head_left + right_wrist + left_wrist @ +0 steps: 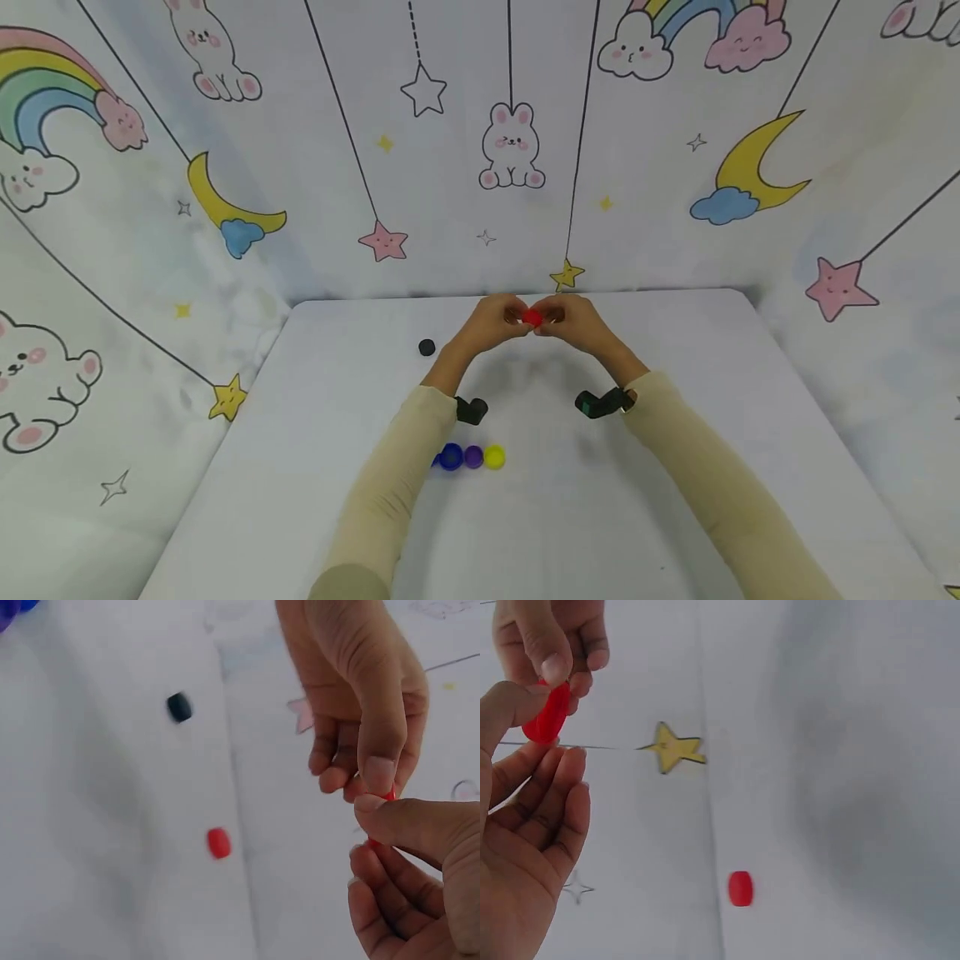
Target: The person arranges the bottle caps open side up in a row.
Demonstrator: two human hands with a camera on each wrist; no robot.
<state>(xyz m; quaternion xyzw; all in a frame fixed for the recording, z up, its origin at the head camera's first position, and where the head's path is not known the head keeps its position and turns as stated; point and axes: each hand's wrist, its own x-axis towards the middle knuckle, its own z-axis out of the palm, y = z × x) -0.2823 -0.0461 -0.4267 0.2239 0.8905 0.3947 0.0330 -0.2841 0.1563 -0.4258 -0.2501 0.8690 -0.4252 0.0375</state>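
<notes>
Up near the table's far edge, my left hand (495, 323) and right hand (574, 322) meet at a small red cap (533, 317). Thumb and fingers of both hands pinch the red cap (549, 716), which is held on edge in the left wrist view. In the right wrist view the fingertips hide most of it. A second red cap (218, 843) lies on the table below the hands. Off to the left of my left hand sits a black cap (427, 347).
Closer to me, a blue cap (451, 457), a purple cap (473, 457) and a yellow cap (494, 457) stand in a row, its left end partly covered by my left sleeve (405, 467). A patterned cloth wall (450, 192) rises behind the white table (712, 358).
</notes>
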